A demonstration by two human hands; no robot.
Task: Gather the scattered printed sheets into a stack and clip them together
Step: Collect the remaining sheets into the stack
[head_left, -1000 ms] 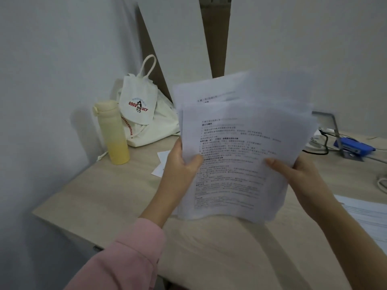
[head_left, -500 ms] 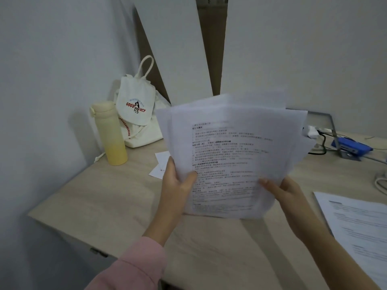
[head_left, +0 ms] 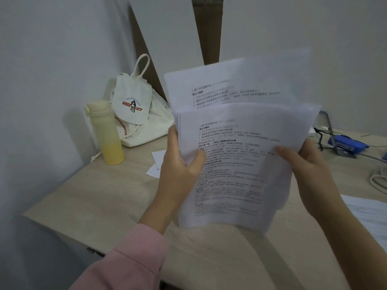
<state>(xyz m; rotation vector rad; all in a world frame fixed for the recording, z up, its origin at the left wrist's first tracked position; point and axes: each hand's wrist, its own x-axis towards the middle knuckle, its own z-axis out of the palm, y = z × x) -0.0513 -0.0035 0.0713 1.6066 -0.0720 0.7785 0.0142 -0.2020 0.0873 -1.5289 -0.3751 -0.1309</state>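
Note:
I hold a loose stack of printed sheets (head_left: 234, 164) upright above the wooden desk (head_left: 104, 206). My left hand (head_left: 180, 170) grips its left edge, thumb on the front page. My right hand (head_left: 310, 170) grips the right edge. One or more sheets at the back (head_left: 240, 84) stick up well above the front ones, so the edges are uneven. More printed sheets (head_left: 370, 218) lie flat on the desk at the right. A small white paper (head_left: 157, 164) lies on the desk behind my left hand. I see no clip.
A yellow bottle (head_left: 105, 132) stands at the back left beside a white cloth bag (head_left: 136, 116) against the wall. A blue device (head_left: 347, 143) with cables and a metal stand sits at the back right. The desk's left corner edge is near.
The sheets have shifted in my hands: the back sheets now stand higher above the front ones than half a second ago. Both hands keep their grip on the edges.

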